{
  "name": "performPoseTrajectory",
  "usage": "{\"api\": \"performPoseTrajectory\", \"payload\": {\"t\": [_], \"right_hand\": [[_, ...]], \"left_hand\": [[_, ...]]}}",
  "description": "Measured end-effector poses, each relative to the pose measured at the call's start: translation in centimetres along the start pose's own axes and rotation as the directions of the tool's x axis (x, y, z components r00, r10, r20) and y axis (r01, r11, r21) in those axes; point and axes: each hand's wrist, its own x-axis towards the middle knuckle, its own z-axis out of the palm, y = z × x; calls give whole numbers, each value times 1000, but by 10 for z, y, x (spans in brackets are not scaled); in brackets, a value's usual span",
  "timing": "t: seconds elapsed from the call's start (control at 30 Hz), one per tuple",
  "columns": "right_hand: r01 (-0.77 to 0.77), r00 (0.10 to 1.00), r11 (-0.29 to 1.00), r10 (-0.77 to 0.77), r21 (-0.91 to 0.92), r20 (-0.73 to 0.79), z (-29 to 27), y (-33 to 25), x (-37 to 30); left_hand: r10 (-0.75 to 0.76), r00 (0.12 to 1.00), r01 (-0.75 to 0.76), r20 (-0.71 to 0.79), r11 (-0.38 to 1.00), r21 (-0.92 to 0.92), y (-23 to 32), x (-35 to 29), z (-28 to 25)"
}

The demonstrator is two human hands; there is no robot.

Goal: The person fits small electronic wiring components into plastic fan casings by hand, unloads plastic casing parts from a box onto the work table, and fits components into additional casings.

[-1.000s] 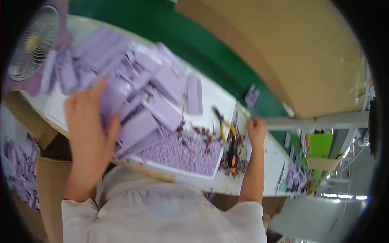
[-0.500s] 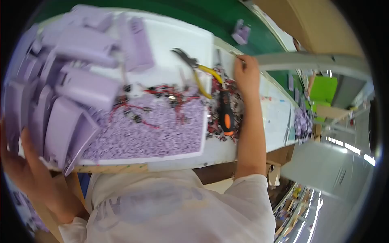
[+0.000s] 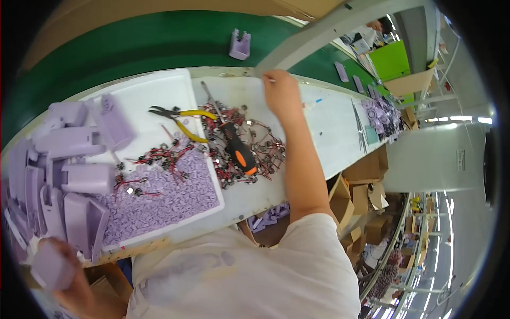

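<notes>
At the lower left, my left hand point(image 3: 77, 284) is closed round a lilac plastic housing point(image 3: 52, 267), lifted off the bench's near edge. My right hand point(image 3: 282, 94) is a fist at the bench's far edge, beside a grey post; a small pale tip shows at its fingers, but what it grips is hidden. A white tray point(image 3: 215, 183) bears small lilac parts point(image 3: 164, 199) and stacked lilac housings point(image 3: 87, 178). Yellow-handled cutters point(image 3: 183, 118) lie across its right rim. A black and orange screwdriver point(image 3: 240, 151) rests on a heap of small wired parts point(image 3: 265, 151).
Behind the bench runs a green belt point(image 3: 159, 40) carrying a lilac housing point(image 3: 240, 45). The grey post point(image 3: 319, 40) rises beyond my right hand. Long thin metal strips point(image 3: 359, 127) and another lilac heap point(image 3: 381, 117) lie at right. Cardboard boxes point(image 3: 366, 199) stand below the bench.
My left hand has taken a lilac housing from the stack's near left side and drawn it toward me. The view has swung right; my right hand remains closed beside the post.
</notes>
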Motion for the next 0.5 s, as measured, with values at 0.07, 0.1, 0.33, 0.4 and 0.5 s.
{"api": "performPoseTrajectory", "payload": {"t": [0.07, 0.1, 0.33, 0.4, 0.5], "right_hand": [[-43, 995, 991, 54, -130, 81, -11, 11, 8], [-46, 986, 984, 72, -170, 150, -6, 12, 12], [51, 976, 988, -18, -148, 215, 9, 42, 1], [76, 988, 953, -31, -293, 154, 9, 34, 2], [23, 975, 895, 79, -445, 210, 13, 36, 5]], "left_hand": [[-60, 980, 136, -192, 899, 415, -14, -9, 17], [-244, 967, 253, -67, 939, 232, -11, -6, 40], [-518, 731, 466, 444, 854, 230, -46, 12, 82], [-400, 790, 282, 464, 910, 304, -58, 7, 72], [-378, 787, 238, 488, 915, 325, -59, -1, 72]]}}
